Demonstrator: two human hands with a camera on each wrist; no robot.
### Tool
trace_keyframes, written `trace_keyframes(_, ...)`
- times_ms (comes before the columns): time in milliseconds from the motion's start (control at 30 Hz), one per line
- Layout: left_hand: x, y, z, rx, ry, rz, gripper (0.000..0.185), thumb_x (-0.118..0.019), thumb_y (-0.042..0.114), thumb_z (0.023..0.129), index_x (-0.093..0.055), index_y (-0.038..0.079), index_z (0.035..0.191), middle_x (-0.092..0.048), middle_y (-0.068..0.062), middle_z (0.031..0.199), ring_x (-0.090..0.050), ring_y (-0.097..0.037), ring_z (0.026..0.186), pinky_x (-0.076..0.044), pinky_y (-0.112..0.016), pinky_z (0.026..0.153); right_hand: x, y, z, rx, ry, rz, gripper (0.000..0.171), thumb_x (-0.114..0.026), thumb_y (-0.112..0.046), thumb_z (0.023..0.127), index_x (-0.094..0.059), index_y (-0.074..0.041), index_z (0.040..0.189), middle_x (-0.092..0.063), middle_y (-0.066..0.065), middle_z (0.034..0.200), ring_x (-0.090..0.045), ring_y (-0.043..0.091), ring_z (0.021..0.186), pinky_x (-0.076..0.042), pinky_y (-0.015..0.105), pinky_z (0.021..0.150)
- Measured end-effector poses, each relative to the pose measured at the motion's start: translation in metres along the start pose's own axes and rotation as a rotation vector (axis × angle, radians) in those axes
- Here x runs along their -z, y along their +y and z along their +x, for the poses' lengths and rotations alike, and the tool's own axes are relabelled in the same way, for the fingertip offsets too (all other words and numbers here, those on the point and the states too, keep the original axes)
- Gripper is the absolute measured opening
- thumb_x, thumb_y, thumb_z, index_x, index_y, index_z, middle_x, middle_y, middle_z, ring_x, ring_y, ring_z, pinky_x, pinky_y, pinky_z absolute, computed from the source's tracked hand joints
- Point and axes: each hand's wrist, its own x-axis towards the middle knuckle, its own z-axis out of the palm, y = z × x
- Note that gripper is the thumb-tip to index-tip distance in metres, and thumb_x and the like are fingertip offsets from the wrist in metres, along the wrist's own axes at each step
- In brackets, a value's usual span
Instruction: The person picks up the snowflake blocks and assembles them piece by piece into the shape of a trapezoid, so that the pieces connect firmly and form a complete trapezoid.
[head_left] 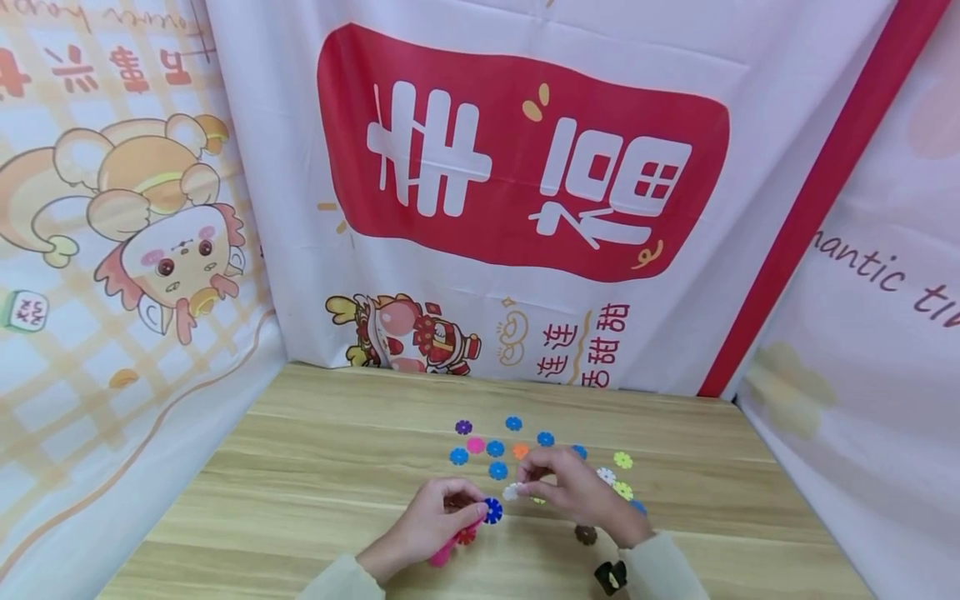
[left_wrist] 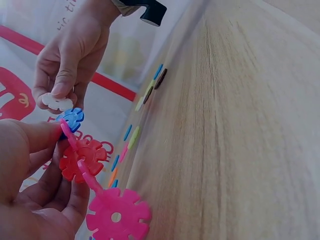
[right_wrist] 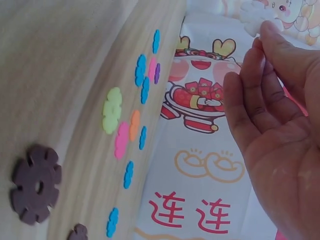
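My left hand (head_left: pixel 426 523) grips a short chain of notched plastic snowflake discs. At its upper end is a dark blue disc (head_left: pixel 492 511), which the thumb and fingers pinch near its edge. Below follow a red disc (left_wrist: pixel 82 159) and a bright pink disc (left_wrist: pixel 102 216), with pink discs seen edge-on linking them in the left wrist view. My right hand (head_left: pixel 572 490) pinches a white snowflake disc (left_wrist: pixel 57 103) between thumb and fingertips. This white disc is close to the blue one; whether they touch I cannot tell.
Loose snowflake discs lie on the wooden table (head_left: pixel 337 450) beyond the hands: several blue (head_left: pixel 498 471), a purple (head_left: pixel 463 427), an orange (head_left: pixel 521 451) and yellow-green ones (head_left: pixel 623 459). A brown disc (head_left: pixel 585 535) lies by the right forearm. Printed cloth (head_left: pixel 285 208) hangs around the table.
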Motion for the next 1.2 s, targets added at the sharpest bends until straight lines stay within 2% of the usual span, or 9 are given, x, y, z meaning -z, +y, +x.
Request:
trace_keyframes(267, -0.001, 0.004, -0.001, -0.024, -0.019, -0.057, 0.015, -0.071, 0.022, 0.103, -0.075, 0.01, 0.11, -0.075, -0.006, 0.1, -0.066, -0.012, 0.083, -0.057, -0.021, 0.074, -0.006, 0.001, 0.0, 0.016, 0.007, -0.003, 0.005, -0.073, -0.023, 0.099, -0.072, -0.018, 0.098, -0.072, -0.007, 0.098, -0.068, 0.005, 0.093, -0.063, 0.031, 0.089)
trace_keyframes(467, -0.003, 0.001, 0.0, -0.016, -0.032, -0.084, 0.015, -0.069, 0.021, 0.104, -0.074, 0.009, 0.11, -0.074, -0.007, 0.096, -0.063, -0.011, 0.074, -0.054, -0.02, 0.061, -0.008, 0.0, -0.001, 0.019, 0.001, -0.034, 0.002, -0.074, -0.022, 0.098, -0.072, -0.022, 0.098, -0.071, -0.01, 0.099, -0.068, 0.005, 0.095, -0.063, 0.029, 0.089)
trace_keyframes(567, -0.003, 0.001, 0.0, -0.009, -0.038, -0.081, 0.015, -0.069, 0.021, 0.104, -0.074, 0.009, 0.11, -0.073, -0.006, 0.095, -0.063, -0.011, 0.074, -0.053, -0.02, 0.061, -0.009, -0.001, -0.001, 0.047, 0.013, -0.072, 0.005, -0.076, -0.02, 0.097, -0.071, -0.023, 0.097, -0.072, -0.01, 0.098, -0.068, 0.003, 0.094, -0.063, 0.028, 0.088)
trace_keyframes(867, -0.008, 0.008, -0.001, 0.02, -0.008, -0.07, 0.008, -0.07, 0.014, 0.102, -0.074, 0.007, 0.104, -0.072, -0.004, 0.094, -0.063, -0.014, 0.081, -0.054, -0.02, 0.068, -0.023, 0.0, -0.005, 0.231, 0.18, -0.214, 0.014, -0.081, -0.012, 0.09, -0.07, -0.02, 0.09, -0.071, -0.01, 0.09, -0.065, 0.0, 0.085, -0.061, 0.02, 0.077)
trace_keyframes(1200, -0.011, 0.009, -0.001, 0.019, 0.024, -0.109, 0.007, -0.071, 0.011, 0.101, -0.075, 0.005, 0.102, -0.074, -0.005, 0.093, -0.064, -0.014, 0.079, -0.055, -0.02, 0.065, -0.03, 0.0, -0.007, 0.323, 0.271, -0.16, 0.017, -0.081, -0.001, 0.087, -0.071, -0.014, 0.09, -0.075, -0.001, 0.089, -0.07, 0.007, 0.084, -0.064, 0.025, 0.074)
